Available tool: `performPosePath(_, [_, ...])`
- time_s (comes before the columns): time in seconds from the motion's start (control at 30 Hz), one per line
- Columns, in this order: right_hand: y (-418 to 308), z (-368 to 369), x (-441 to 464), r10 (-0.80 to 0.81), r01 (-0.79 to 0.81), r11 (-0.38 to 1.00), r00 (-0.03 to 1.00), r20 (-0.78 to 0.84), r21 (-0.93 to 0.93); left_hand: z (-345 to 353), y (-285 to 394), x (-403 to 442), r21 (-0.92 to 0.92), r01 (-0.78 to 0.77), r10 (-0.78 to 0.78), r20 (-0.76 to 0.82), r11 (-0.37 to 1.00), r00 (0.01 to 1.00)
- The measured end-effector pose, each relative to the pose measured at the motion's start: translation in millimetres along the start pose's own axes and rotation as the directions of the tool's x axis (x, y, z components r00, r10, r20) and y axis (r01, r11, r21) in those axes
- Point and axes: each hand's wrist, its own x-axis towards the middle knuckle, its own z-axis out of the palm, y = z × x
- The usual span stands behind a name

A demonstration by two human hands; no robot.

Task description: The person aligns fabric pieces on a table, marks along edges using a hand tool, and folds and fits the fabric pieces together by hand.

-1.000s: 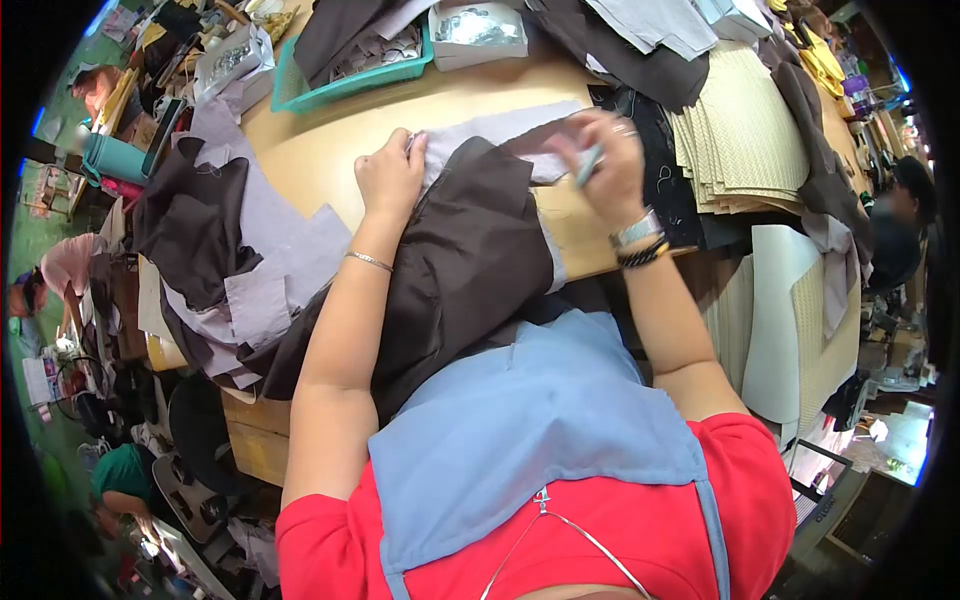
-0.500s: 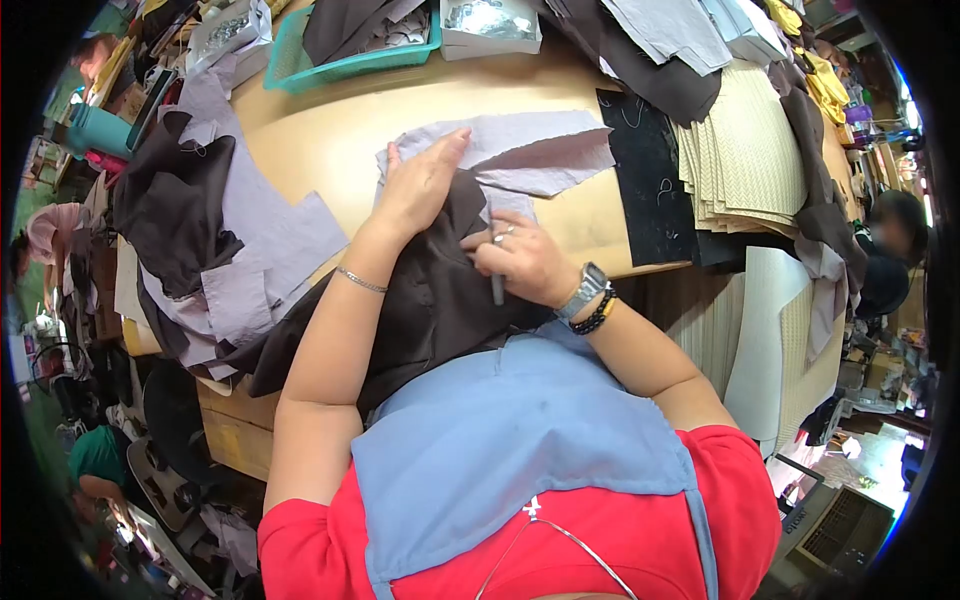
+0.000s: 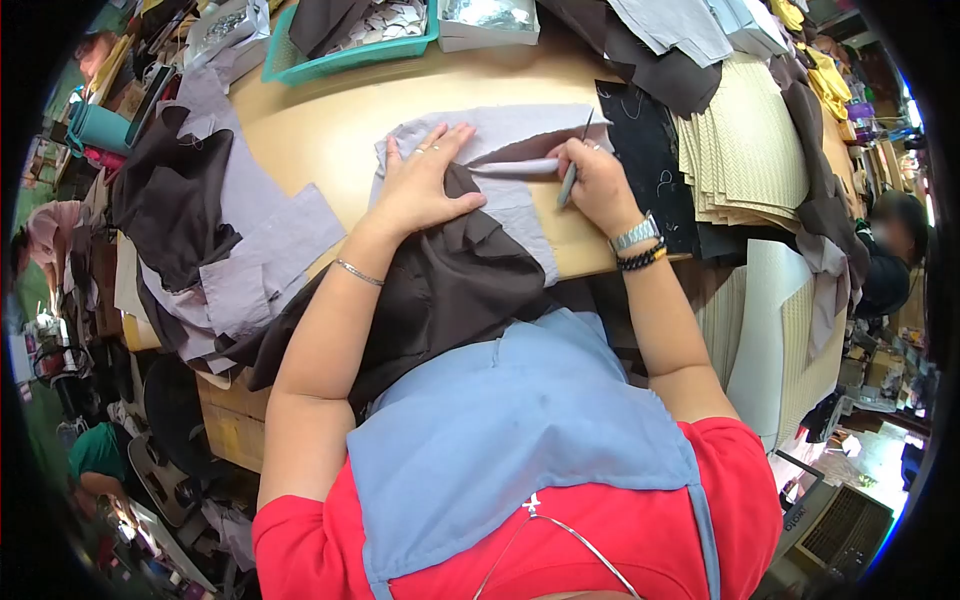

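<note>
A light lilac-grey fabric piece (image 3: 520, 125) lies on the table, with dark brown cloth (image 3: 455, 270) joined or laid over it and draping toward my lap. My left hand (image 3: 428, 185) rests on these with its fingers spread, pressing them down. At the right end of the lilac fabric, my right hand (image 3: 598, 185) is closed round a slim grey pointed tool (image 3: 568, 186), its thin dark tip sticking up past the fingers. The same fingers meet the folded fabric edge; whether they pinch it I cannot tell.
More brown and lilac cloth (image 3: 275, 255) lies at the left. A teal basket (image 3: 350, 62) and a white box (image 3: 490, 40) stand at the back. Stacked cream textured sheets (image 3: 745, 150) lie right, beside black material (image 3: 650, 180). Other people are at both sides.
My right hand has moved right and up with the tool, from the brown cloth to the lilac fabric's right end. My left hand has turned flatter and spread its fingers.
</note>
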Motion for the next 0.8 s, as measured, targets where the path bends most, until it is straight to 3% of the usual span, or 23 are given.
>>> performPosePath(0.07, [14.8,0.5,5.8,0.039,-0.04,0.999,0.999,-0.026,-0.018,-3.0,-3.4,1.0,0.01,-0.016,0.016,0.044,1.0,0.999])
performPosePath(0.17, [18.2,4.1,12.5,0.027,-0.028,0.999,0.999,-0.04,-0.019,1.5,22.0,1.6,0.221,0.116,-0.128,0.043,0.968,0.991])
performPosePath(0.3, [18.5,5.5,10.1,-0.036,0.034,0.999,0.998,-0.051,-0.03,29.8,54.1,10.7,0.274,0.314,-0.283,-0.145,0.909,0.948])
performPosePath(0.4, [21.3,-2.0,11.3,-0.161,0.156,0.986,0.979,-0.125,-0.053,29.4,45.0,10.2,0.234,0.267,-0.243,-0.127,0.935,0.962])
performPosePath(0.43, [22.4,-8.7,10.0,-0.097,0.095,0.995,0.992,-0.075,-0.036,24.1,42.5,8.0,0.211,0.252,-0.235,-0.102,0.944,0.967])
performPosePath(0.6, [22.3,-19.8,17.6,-0.14,0.139,0.99,0.989,-0.049,-0.015,12.8,17.2,-9.0,0.152,-0.013,0.003,0.064,0.988,0.998])
performPosePath(0.7, [32.0,-14.7,9.3,-0.124,0.124,0.992,0.992,0.035,-0.002,2.6,14.1,-24.2,0.154,-0.087,0.054,0.208,0.984,0.977])
performPosePath(0.8, [28.1,-18.6,-1.4,-0.084,0.082,0.995,0.995,0.044,0.055,-2.9,13.6,-40.2,0.105,-0.201,0.185,0.147,0.974,0.972])
